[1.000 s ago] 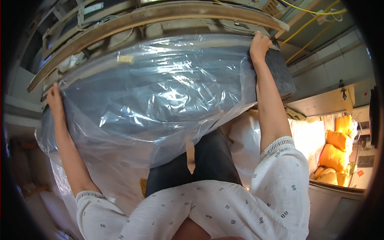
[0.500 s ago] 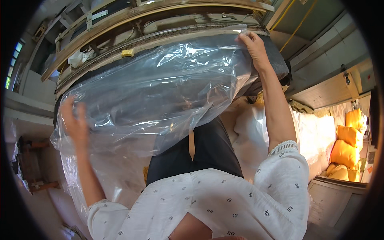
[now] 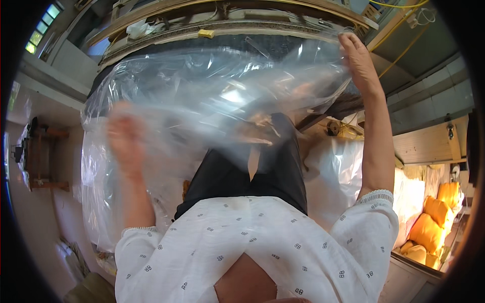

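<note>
A large clear plastic sheet (image 3: 166, 76) spreads across the dark-covered work table (image 3: 273, 43) in front of me and droops over its near edge onto my lap. At the far right, my right hand (image 3: 359, 63) is closed, pinching the sheet's corner between thumb and fingers. My left hand (image 3: 126, 139) is at the sheet's near left part, smeared by motion, so its fingers cannot be read. Across the middle the sheet is blurred and lifted in folds. More clear plastic hangs down at my left, below the table.
A small yellow block (image 3: 205, 33) sits at the table's far edge, beyond which runs a long wooden rail (image 3: 242, 6). Crumpled white plastic (image 3: 144, 30) lies behind it. Yellow bundles (image 3: 429, 227) are stacked at the right. A wooden shelf (image 3: 50, 156) stands at the left.
My right hand has moved to the right and slightly up with the sheet's corner. My left hand has shifted right and lower. The view has swung too, and the sheet's near edge has lifted.
</note>
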Demonstrator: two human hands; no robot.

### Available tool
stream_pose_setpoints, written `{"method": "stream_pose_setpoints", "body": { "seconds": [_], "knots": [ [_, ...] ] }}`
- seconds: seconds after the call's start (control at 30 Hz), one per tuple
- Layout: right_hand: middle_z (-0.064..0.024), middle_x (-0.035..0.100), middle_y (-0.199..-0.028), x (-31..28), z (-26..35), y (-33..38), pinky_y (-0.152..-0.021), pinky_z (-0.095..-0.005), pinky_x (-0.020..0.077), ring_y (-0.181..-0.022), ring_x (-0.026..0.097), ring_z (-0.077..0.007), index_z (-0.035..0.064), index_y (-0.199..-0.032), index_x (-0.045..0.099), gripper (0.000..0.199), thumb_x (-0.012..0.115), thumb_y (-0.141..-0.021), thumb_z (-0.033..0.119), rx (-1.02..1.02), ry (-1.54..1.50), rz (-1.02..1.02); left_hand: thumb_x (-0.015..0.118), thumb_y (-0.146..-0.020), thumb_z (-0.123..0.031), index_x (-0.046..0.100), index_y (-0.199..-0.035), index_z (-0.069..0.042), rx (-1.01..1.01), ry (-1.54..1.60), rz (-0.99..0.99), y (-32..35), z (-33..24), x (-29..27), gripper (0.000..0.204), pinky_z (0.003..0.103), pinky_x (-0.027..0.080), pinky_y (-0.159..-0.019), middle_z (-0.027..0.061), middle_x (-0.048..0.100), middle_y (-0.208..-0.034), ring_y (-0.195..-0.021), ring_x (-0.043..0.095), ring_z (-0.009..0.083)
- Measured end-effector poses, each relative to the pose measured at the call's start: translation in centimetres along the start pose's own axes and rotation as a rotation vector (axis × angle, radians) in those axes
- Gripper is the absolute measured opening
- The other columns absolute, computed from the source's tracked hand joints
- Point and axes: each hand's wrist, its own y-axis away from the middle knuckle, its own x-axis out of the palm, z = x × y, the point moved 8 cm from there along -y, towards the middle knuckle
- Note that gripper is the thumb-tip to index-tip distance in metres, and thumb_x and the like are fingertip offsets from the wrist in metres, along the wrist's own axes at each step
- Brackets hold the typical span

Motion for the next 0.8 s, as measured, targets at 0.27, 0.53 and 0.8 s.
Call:
{"method": "stream_pose_setpoints", "body": {
  "seconds": [0.27, 0.53, 0.8],
  "knots": [
    [0.0086, 0.046, -0.072, 9.5, 11.0, 9.0, -0.050, -0.0148, 0.0270, -0.060, 0.034, 0.0008, 0.0078, -0.096, 0.061, 0.015, 0.055, -0.088, 0.018, -0.281, -0.039, 0.397, 0.042, -0.088, -0.009, 0.053, -0.107, 0.000, 0.896, -0.495, -0.479, -2.9, -19.0, -5.1, 0.023, 0.031, 0.040, -0.088, 0.0102, 0.057, -0.105, -0.099, 0.052, 0.0206],
    [0.0070, 0.053, -0.075, 9.2, 13.6, 12.4, -0.053, -0.0146, 0.0312, -0.064, 0.042, 0.0016, 0.0063, -0.098, 0.061, 0.014, 0.057, -0.084, 0.005, -0.434, 0.042, 0.276, 0.072, -0.068, -0.016, 0.056, -0.109, -0.001, 0.952, -0.935, 1.025, 3.2, -8.9, 30.0, 0.046, 0.027, 0.043, -0.082, 0.0079, 0.056, -0.113, -0.103, 0.053, 0.0176],
    [0.0029, 0.049, -0.076, 7.2, 6.3, 12.0, -0.061, -0.0201, 0.0361, -0.068, 0.044, -0.0056, 0.0034, -0.084, 0.059, 0.008, 0.063, -0.078, 0.008, -0.307, 0.116, 0.272, 0.048, -0.088, -0.012, 0.051, -0.111, 0.001, 0.216, -0.257, 1.049, 0.4, -7.5, 29.8, 0.027, 0.024, 0.046, -0.069, 0.0077, 0.061, -0.094, -0.074, 0.057, 0.0120]
  ]
}}
